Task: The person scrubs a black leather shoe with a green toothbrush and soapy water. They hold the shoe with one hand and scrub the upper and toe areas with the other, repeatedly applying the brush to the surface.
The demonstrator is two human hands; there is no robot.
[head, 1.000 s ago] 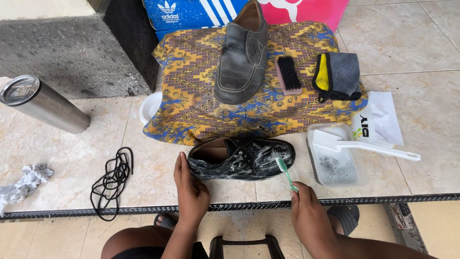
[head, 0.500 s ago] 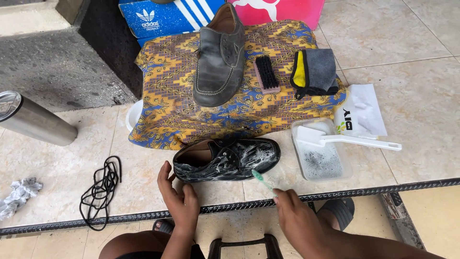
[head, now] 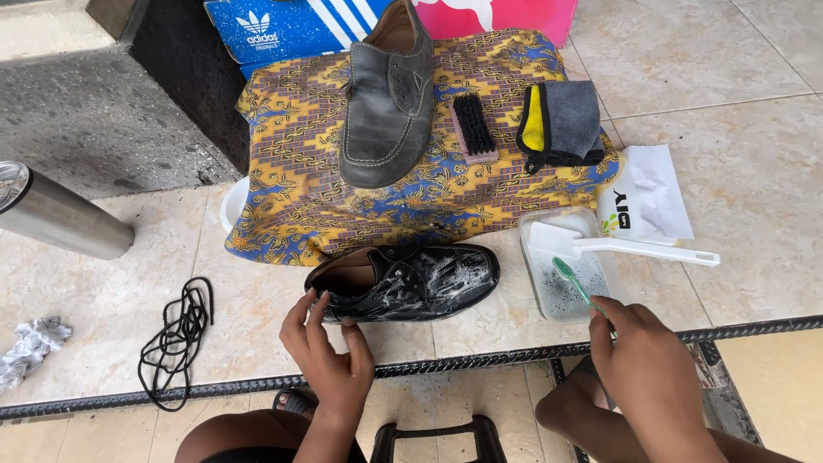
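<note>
Two hands: a person's bare hands work over a pale tiled floor (head: 754,171), seen from above.
Left hand: the left hand (head: 330,360) rests at the heel of a glossy black leather shoe covered in white soap suds (head: 407,281); its fingers (head: 302,310) are spread and touch the shoe's heel end.
Right hand: the right hand (head: 647,369) has its fingers closed in a pinch on the handle of a green toothbrush (head: 576,283).
Toothbrush: its bristled head sits over a clear rectangular plastic tub of soapy water (head: 566,291) (a white plastic scoop (head: 626,249) lies across the tub's rim).
Shoe: lying on the floor, toe to the right, just in front of a yellow-and-blue patterned cloth (head: 291,154).
On the cloth: a dull grey leather shoe (head: 386,103), a black-bristled brush with a pale back (head: 473,129) and a folded grey-and-yellow rag (head: 561,124).
Left of the shoe: a tangle of black laces (head: 176,339), a crumpled grey wad (head: 30,347) and a steel flask (head: 51,214) lying on its side.
</note>
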